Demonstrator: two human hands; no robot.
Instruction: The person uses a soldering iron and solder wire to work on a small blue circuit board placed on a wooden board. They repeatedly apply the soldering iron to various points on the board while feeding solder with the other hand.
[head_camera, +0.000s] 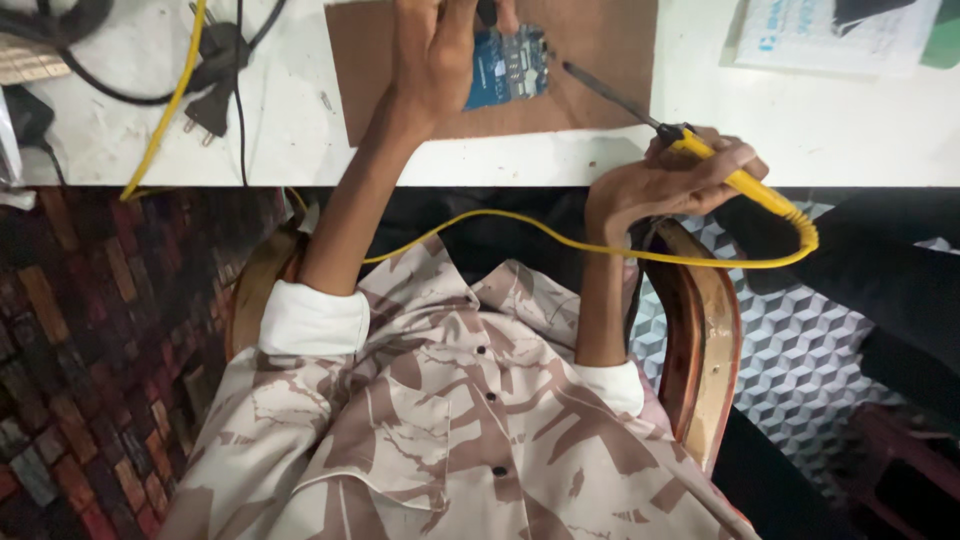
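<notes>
My left hand (435, 55) reaches over the white table (300, 130) and grips a blue circuit board (508, 68) lying on a brown cardboard sheet (600, 40). My right hand (665, 180) hovers at the table's near edge, closed around the yellow handle of a soldering iron (735, 175). The iron's dark metal tip (575, 72) points up-left and ends just right of the board, not touching it. Its yellow cord (600, 250) loops from the handle's rear across my lap toward the left.
A black plug (205, 115) and dark cables lie at the table's top left beside a yellow cable (165, 115). A printed white booklet (830, 35) sits at the top right. I sit in a wooden chair (705, 330) over patterned flooring.
</notes>
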